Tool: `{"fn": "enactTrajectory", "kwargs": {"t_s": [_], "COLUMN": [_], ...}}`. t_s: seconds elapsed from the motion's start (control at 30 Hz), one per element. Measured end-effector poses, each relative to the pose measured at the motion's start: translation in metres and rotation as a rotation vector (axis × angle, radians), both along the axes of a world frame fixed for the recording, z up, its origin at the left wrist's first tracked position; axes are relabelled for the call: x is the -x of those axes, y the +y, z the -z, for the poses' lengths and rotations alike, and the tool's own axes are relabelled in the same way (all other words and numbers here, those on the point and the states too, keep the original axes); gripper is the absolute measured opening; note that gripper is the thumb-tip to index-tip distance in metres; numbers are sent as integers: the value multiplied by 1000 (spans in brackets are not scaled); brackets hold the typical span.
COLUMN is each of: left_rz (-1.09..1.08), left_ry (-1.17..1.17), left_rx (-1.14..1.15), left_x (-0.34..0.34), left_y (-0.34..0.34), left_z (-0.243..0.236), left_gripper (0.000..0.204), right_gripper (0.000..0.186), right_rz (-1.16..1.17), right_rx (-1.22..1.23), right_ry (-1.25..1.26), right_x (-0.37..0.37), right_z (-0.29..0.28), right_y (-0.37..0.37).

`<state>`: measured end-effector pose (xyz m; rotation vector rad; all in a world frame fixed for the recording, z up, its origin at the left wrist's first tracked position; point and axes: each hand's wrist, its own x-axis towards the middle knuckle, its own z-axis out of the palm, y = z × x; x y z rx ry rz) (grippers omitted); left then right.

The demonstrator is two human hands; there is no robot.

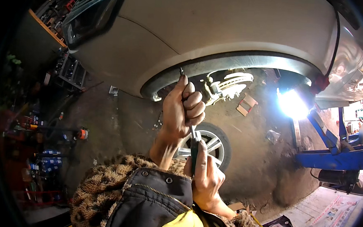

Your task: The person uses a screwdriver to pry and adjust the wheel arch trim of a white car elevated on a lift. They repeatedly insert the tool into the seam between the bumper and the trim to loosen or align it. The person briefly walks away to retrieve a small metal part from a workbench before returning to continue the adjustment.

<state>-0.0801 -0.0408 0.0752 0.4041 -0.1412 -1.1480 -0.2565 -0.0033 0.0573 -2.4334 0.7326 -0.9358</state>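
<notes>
Raised in front of the car's wheel arch (243,60), my left hand (184,107) is closed in a fist. A small dark, thin piece (181,71) sticks up past its thumb; its kind is unclear. Below and to the right, my right hand (207,173) is wrapped round a dark-handled tool (194,152), its index finger laid along it. The tool's narrow metal end points up and meets the underside of my left fist, where its tip is hidden. Behind the hands, a wheel with a tyre (225,147) lies on the floor.
The car's pale body (236,25) spans the top. A brake disc (235,84) is exposed under the arch. At right are a bright work lamp (293,104) and a blue metal lift arm (336,158). A torn cardboard box (246,104) lies on the floor; tools and bottles crowd the left.
</notes>
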Motion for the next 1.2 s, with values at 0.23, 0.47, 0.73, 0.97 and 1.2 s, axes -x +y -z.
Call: {"fn": "enactTrajectory", "kwargs": {"t_s": [0.23, 0.47, 0.73, 0.97, 1.2], "left_rz": [45, -63, -126, -80, -90], "left_ry": [55, -61, -114, -158, -154], "left_rx": [-2, -64, -54, -89, -148], "left_x": [2, -1, -5, -5, 1], "left_y": [-3, -7, -7, -10, -9], "left_z": [-3, -1, -3, -5, -13], "left_gripper": [44, 39, 37, 37, 35], "right_gripper": [48, 47, 43, 53, 47], "right_rz": [-5, -118, -101, -36, -36], "right_rx": [-341, -2205, -838, -101, -1509], "right_ry": [-163, -778, -412, -72, -562], "right_x": [0, -3, -4, -2, 4], "right_z": [2, -8, 5, 1, -19], "right_y": [1, 0, -4, -8, -1]}}
